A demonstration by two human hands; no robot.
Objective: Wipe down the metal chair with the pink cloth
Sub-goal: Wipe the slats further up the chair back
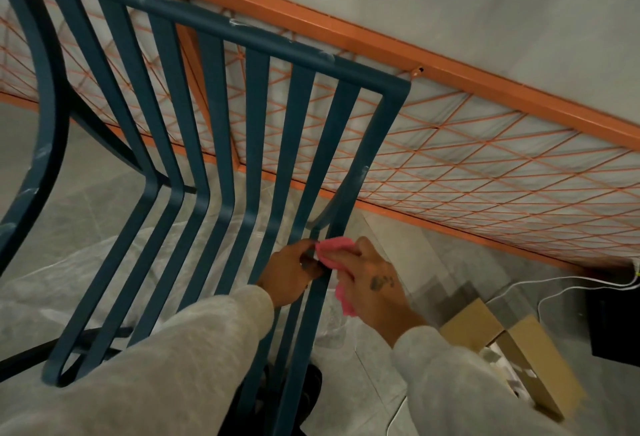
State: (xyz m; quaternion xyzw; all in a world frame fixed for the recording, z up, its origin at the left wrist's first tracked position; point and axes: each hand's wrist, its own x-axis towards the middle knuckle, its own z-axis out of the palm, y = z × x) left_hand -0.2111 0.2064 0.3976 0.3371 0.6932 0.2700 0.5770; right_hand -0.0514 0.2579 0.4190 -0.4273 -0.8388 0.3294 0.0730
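Observation:
A dark teal metal chair (221,116) with slatted back and seat fills the left and middle of the view; white smears dot its top rail and left frame. My right hand (372,283) presses a pink cloth (332,252) against the rightmost slat where back meets seat; a corner of the cloth hangs below the hand. My left hand (292,272) reaches through the slats and pinches that same slat and the cloth's edge. Both arms wear grey sleeves.
An orange metal frame with a diamond wire mesh (450,158) leans along the wall behind the chair. Clear plastic sheeting (86,262) covers the floor under the seat. Cardboard boxes (512,345), white cables (554,293) and a black box (616,324) lie at right.

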